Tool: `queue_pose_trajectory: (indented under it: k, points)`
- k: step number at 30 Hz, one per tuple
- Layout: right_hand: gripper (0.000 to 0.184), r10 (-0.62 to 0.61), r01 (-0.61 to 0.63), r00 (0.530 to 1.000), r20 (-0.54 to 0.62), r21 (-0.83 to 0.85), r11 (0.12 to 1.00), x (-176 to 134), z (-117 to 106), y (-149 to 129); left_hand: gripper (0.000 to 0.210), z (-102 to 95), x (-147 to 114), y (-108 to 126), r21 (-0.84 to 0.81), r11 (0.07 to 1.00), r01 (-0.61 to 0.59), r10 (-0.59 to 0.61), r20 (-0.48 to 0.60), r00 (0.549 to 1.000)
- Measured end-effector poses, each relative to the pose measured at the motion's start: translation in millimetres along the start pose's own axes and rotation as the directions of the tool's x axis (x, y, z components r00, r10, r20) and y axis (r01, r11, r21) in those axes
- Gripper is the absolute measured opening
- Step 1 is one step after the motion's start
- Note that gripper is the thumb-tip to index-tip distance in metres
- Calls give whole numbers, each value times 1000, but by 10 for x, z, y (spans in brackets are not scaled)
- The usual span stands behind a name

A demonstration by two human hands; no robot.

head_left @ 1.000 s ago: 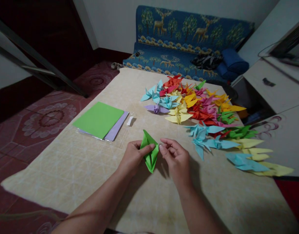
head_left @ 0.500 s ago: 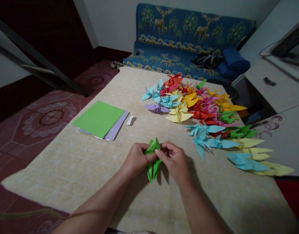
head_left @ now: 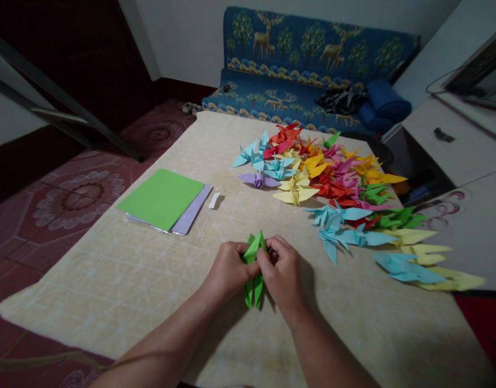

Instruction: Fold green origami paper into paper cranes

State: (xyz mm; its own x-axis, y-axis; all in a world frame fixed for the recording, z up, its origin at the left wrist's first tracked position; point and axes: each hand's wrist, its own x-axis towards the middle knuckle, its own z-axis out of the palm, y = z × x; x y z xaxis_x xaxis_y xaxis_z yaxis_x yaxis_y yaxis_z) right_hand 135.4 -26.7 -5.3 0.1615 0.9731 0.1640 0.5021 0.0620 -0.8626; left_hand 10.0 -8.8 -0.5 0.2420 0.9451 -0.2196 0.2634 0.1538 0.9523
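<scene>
Between my two hands is a piece of folded green origami paper, its two narrow points hanging down toward me and its upper flaps standing up. My left hand grips its left side, thumb laid across the front. With thumb and fingers closed, my right hand pinches the upper right edge. The fingertips behind the paper are partly hidden. A stack of square paper, green on top with purple under it, lies on the table to the left in a clear wrapper.
Many folded paper cranes in several colours cover the right side of the cloth-covered table. A small white scrap lies beside the paper stack. Beyond the table stands a blue patterned sofa; a white cabinet is at the right.
My right hand has turned and closed in more tightly over the right edge of the green paper. Its lower points now sit closer together. The view has shifted slightly.
</scene>
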Motion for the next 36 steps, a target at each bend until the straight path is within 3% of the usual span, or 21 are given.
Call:
queue_pose_trajectory:
  k: [3, 6, 12, 19, 28, 36]
  points:
    - [16, -23, 23, 999, -30, -1, 1000, 7, 13, 11, 35, -9, 2, -9, -30, 1000, -2, 3, 29, 1000]
    - [21, -9, 15, 998, -55, 117, 993, 17, 12, 10, 36, -31, 9, -18, -125, 992, 18, -7, 89, 996]
    - [29, 169, -176, 984, 52, 412, 894, 14, -11, -34, 36, -59, -6, 13, -288, 951, 111, -55, 194, 979]
    - [22, 179, -133, 982, -63, 441, 888, 19, -3, -30, 38, -43, -14, 9, -268, 956, 119, -60, 219, 974]
    - [22, 205, -142, 976, -67, 515, 845, 10, -40, -13, 32, -79, -28, 17, -329, 922, 206, -89, 336, 938]
    - [33, 267, -181, 960, -81, 549, 816, -8, -38, -49, 31, -86, -18, 32, -282, 941, 186, -84, 339, 937]
